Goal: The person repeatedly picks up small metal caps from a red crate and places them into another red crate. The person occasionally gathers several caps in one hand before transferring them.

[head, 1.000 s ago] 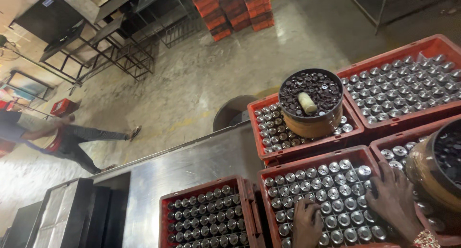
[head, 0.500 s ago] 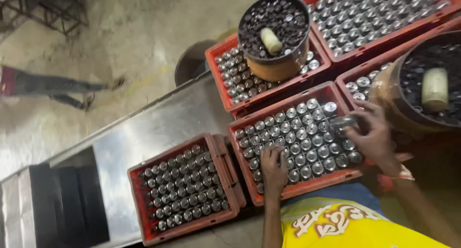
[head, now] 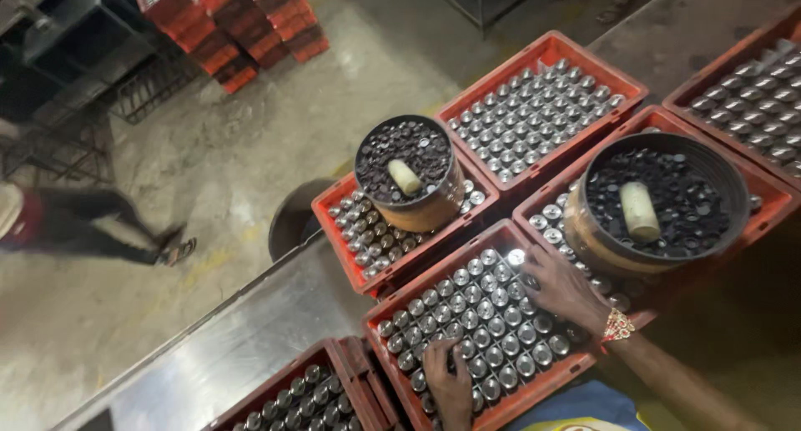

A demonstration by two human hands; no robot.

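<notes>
Both hands remain on the middle red crate [head: 557, 382] of capped bottles [head: 480, 302]. Left hand [head: 449, 379] now at the near edge, fingers flat and loose; right hand [head: 563, 287] shifted toward the far corner, fingers spread, holding nothing visible. Tub of caps [head: 651, 199] just beside.

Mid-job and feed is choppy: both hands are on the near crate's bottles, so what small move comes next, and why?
Probably slide the right hand to the neighbouring bottles: it rests on the far corner of the near crate, the left hand covers the near edge, and rows between lie untouched.
</notes>
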